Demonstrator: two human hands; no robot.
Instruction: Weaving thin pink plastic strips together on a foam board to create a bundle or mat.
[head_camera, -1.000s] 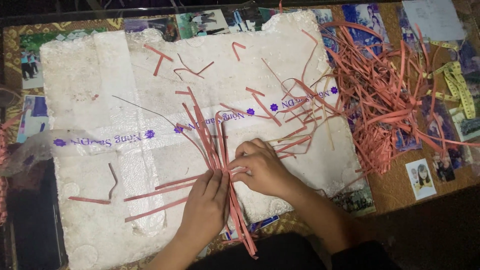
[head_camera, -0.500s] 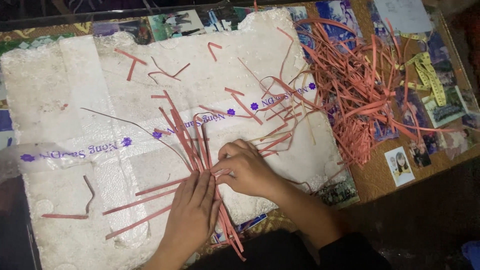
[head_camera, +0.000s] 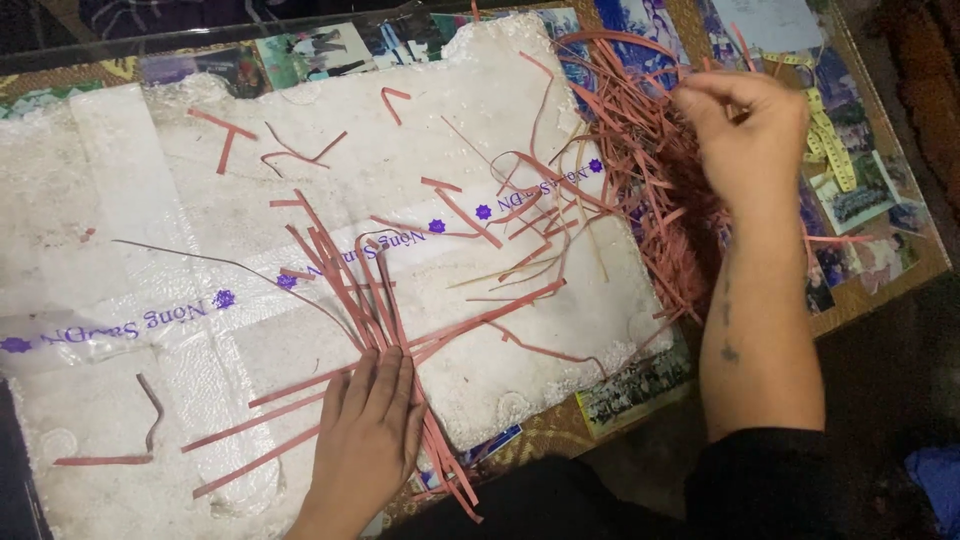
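A white foam board covers most of the table, with a clear tape band printed in purple running across it. A fan of pink paper strips lies on the board, and my left hand presses flat on its crossing point near the front edge. My right hand is raised over the big loose pile of pink strips at the board's right side, fingers curled and pinched together above the pile. Whether a strip sits between those fingers is not clear.
Loose pink strips are scattered over the board's far part and one lies at the front left. Printed photographs lie under the glass table top to the right, with a yellow measuring tape. The table's front edge is close to my body.
My right hand has left the strip fan beside my left hand and moved up and right to the loose pile. My left hand stays pressed on the fan.
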